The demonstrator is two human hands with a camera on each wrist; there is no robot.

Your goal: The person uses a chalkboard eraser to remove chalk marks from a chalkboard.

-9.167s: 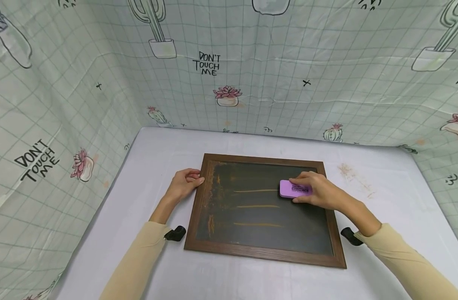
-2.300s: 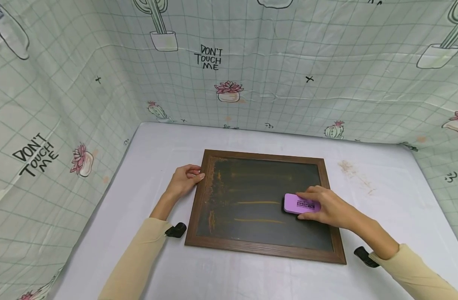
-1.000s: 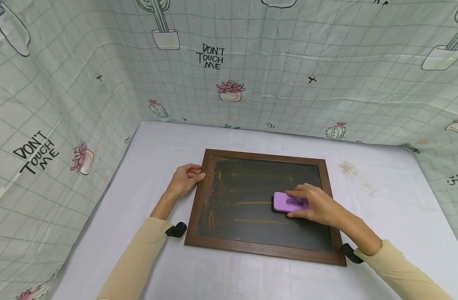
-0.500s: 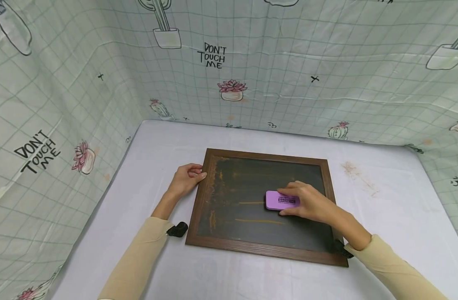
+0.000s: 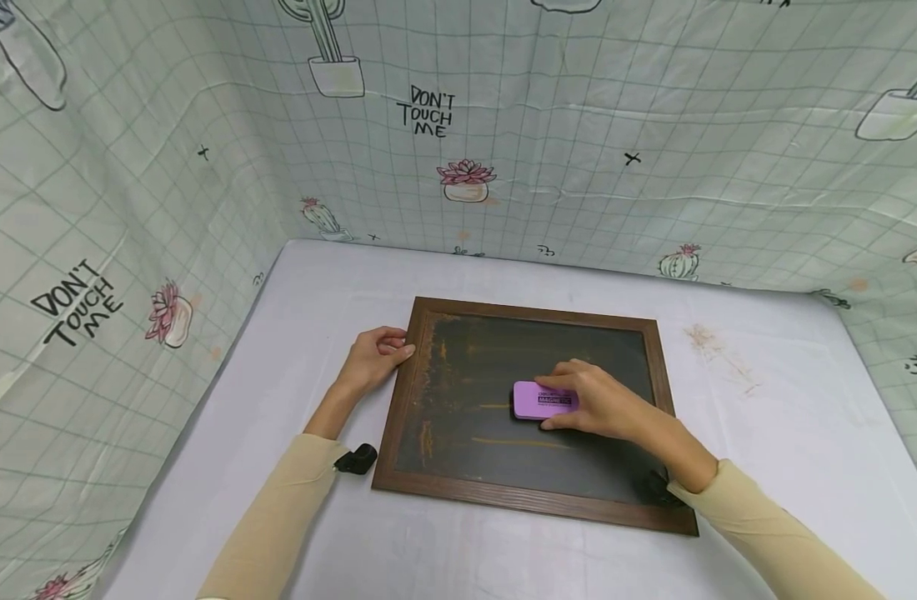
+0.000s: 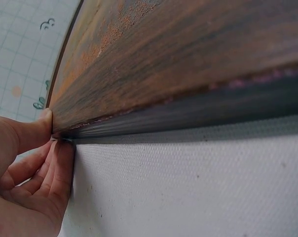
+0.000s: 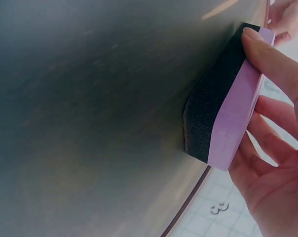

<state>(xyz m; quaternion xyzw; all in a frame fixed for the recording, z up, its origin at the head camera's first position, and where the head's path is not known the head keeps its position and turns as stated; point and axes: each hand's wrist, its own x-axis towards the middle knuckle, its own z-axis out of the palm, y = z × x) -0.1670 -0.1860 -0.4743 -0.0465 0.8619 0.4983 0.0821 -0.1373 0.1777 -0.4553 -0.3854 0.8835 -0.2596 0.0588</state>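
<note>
A chalkboard [image 5: 601, 471] in a brown wooden frame lies on the table. My left hand [image 5: 370, 360] pinches the frame's left edge; in the left wrist view, the thumb presses the wooden frame [image 6: 154, 64] from above with the fingers curled beneath. Near the board's middle, my right hand [image 5: 601, 402] grips a purple magnetic eraser [image 5: 535, 400] between thumb and fingers. The right wrist view shows the eraser's black felt [image 7: 213, 103] against the board. A yellow chalk line [image 5: 494, 407] partly disappears under the eraser, and another chalk line [image 5: 520, 442] runs below it.
Orange-yellow chalk smudges [image 5: 426, 437] mark the board's left side. Brownish dust [image 5: 717, 354] spots the white table [image 5: 488, 558] right of the board. A cactus-print cloth [image 5: 548, 125] hangs behind and at both sides. Black wrist cameras sit at both sleeves.
My right hand has slid the eraser left along the upper remaining line. A higher chalk line, visible 9.2 s ago, has faded to smears. My left hand keeps its grip on the frame.
</note>
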